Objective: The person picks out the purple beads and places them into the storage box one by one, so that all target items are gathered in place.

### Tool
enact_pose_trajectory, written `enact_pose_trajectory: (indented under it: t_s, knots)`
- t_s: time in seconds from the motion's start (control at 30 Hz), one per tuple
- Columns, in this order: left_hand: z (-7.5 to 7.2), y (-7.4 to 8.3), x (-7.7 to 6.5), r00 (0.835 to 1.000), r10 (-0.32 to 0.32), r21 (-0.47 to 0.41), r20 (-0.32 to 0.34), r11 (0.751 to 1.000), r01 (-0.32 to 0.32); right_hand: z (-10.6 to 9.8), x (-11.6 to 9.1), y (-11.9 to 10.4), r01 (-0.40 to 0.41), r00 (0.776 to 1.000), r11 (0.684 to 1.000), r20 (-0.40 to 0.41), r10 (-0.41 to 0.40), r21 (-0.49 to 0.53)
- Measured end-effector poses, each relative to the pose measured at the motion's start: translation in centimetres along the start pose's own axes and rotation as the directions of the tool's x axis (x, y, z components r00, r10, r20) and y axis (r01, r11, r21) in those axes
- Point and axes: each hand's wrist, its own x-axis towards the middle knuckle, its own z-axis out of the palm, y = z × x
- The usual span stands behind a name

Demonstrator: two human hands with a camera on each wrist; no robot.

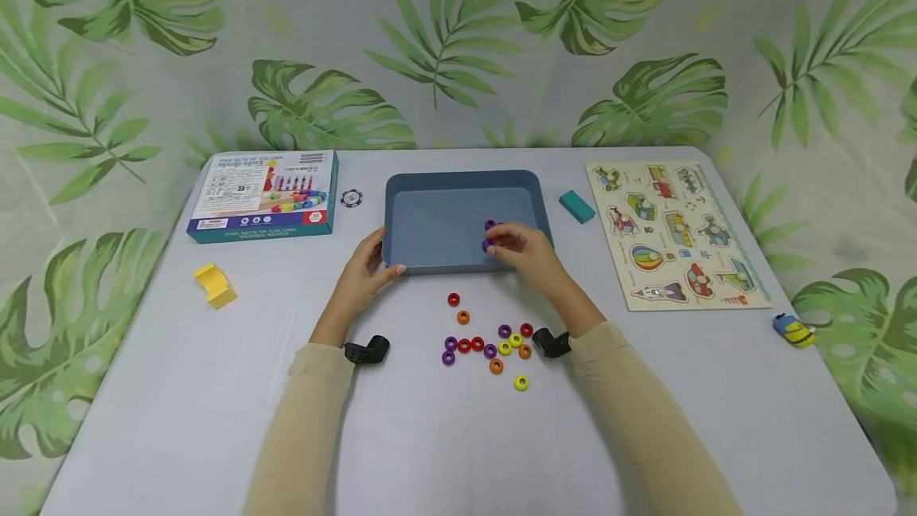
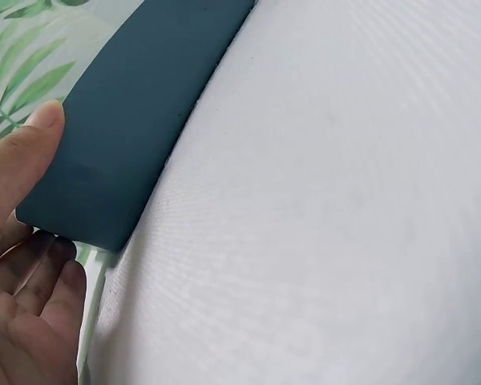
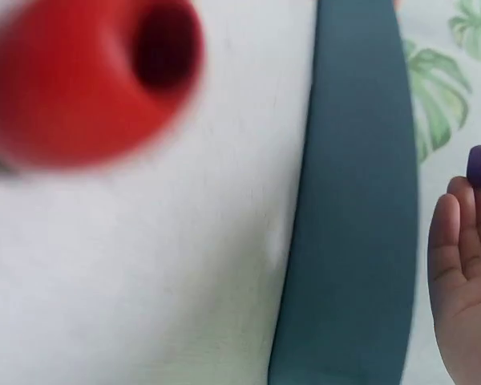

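A blue-grey tray (image 1: 437, 221) lies at the back middle of the table. My left hand (image 1: 361, 273) grips its near left corner, thumb (image 2: 44, 120) against the front wall and fingers round the side. Over the tray's right part, my right hand (image 1: 528, 255) pinches a purple bead (image 3: 478, 167) between thumb and fingers. Another purple bead (image 1: 490, 224) shows just beyond those fingertips, partly hidden. Loose red, orange, purple and yellow beads are scattered in front of the tray, among them a red bead (image 1: 454, 299) and a yellow bead (image 1: 521, 382).
At the back left lies a bead-set box (image 1: 265, 193), with a poker chip (image 1: 352, 198) beside it and a yellow curved block (image 1: 215, 286) nearer. To the right are a teal block (image 1: 577, 206), a picture puzzle board (image 1: 673, 237) and a small blue-yellow toy (image 1: 794, 330).
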Motion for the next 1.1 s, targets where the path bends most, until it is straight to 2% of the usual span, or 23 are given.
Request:
enact_pose_trajectory:
  t_s: [0.2, 0.3, 0.57, 0.77, 0.93, 1.1]
  knots:
    - [0.1, -0.1, 0.0, 1.0, 0.004, -0.015, 0.004, 1.0, -0.004, -0.1, 3.5, 3.6, -0.111, 0.994, 0.992, -0.012, 0.11, -0.052]
    - [0.1, -0.1, 0.0, 1.0, 0.002, -0.031, 0.002, 1.0, -0.002, 0.1, 4.4, 4.1, -0.163, 0.987, 0.984, -0.013, 0.163, -0.075]
    - [0.1, -0.1, 0.1, 1.0, 0.004, -0.053, 0.0, 0.999, -0.004, 0.4, 5.6, 4.9, -0.213, 0.975, 0.953, 0.024, 0.223, -0.215]
    - [0.1, -0.3, 0.1, 1.0, -0.006, -0.041, 0.005, 0.999, 0.006, 0.5, 5.7, 5.1, -0.224, 0.972, 0.945, 0.01, 0.233, -0.237]
    - [0.1, -0.4, 0.1, 1.0, -0.002, -0.049, 0.006, 0.999, 0.002, 0.1, 5.0, 4.0, -0.187, 0.981, 0.964, 0.022, 0.195, -0.188]
    - [0.1, -0.3, 0.1, 1.0, -0.001, -0.044, 0.0, 0.999, 0.001, -0.6, 2.9, 1.6, -0.041, 0.997, 0.991, 0.065, 0.049, -0.13]
